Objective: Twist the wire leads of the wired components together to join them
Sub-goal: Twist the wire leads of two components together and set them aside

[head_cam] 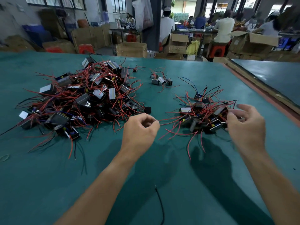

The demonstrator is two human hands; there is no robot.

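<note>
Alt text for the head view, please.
A person's left hand pinches a red wire lead running to a smaller pile of wired components, where the blurred right hand reaches with fingers spread. A larger pile and small cluster lie on the green table.

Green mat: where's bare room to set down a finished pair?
Bare: the near mat around the loose black wire, and the far strip between small cluster and table edge. Crowded: big pile, right pile; the channel between holds the left hand pinching a red lead.
</note>
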